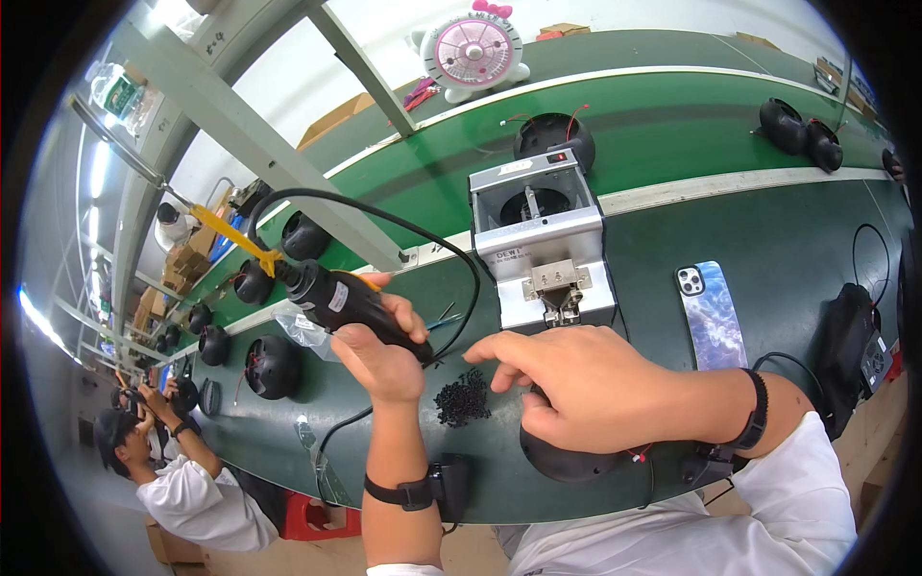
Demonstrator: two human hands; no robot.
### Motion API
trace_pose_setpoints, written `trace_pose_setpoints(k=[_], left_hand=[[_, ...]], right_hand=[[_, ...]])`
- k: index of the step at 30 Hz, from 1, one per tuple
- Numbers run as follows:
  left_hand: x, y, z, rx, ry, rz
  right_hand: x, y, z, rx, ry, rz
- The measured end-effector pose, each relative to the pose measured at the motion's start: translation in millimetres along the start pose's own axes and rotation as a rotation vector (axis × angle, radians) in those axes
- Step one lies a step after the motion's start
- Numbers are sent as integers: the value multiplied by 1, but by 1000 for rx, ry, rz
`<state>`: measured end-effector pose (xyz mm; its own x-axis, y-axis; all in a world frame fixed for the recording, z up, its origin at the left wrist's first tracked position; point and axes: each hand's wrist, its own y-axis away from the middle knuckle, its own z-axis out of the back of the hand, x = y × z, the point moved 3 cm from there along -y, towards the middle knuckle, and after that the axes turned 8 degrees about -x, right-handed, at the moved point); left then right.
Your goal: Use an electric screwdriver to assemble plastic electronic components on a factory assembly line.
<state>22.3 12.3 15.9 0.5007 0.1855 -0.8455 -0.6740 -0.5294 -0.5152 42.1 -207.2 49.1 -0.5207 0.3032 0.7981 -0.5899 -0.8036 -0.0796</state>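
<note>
My left hand (386, 360) is wrapped around a black electric screwdriver (336, 300), which hangs tilted from a yellow strap (226, 235) and has a black cable looping off it. My right hand (576, 384) reaches leftward, fingers partly bent and apart, with nothing visible in them. Just left of its fingertips lies a pile of small black screws (463, 398) on the green table. Beneath the right hand sits a round black housing (571, 463), mostly covered by the hand and forearm, with a red connector at its side. Beyond the hand stands a silver screw feeder (543, 240).
A phone in a blue marbled case (713, 315) lies right of the feeder. Round black housings (274, 367) stand left and on the green conveyor (672, 125). A metal post (259, 144) rises at left; a pink-white fan (473, 53) stands behind. Another person (197, 480) works at far left.
</note>
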Motion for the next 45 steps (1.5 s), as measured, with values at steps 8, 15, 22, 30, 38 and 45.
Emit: trace_pose_setpoints(k=[8,15,22,30,38,45], left_hand=[[24,-9,30,-48,-32,-1],[-4,-12,26,-111,56,46],[-109,9,-20,-142,339,78],[-132,24,-36,-3,433,-16],[-139,28,-34,-101,477,21],[-138,29,-36,-69,445,-18]], right_hand=[[6,-1,-4,-10,47,102],[-1,3,-8,-110,55,143],[6,1,-9,-132,71,185],[4,3,-15,-183,47,239],[5,4,-11,-192,-108,219],[3,0,-8,-124,-154,191]])
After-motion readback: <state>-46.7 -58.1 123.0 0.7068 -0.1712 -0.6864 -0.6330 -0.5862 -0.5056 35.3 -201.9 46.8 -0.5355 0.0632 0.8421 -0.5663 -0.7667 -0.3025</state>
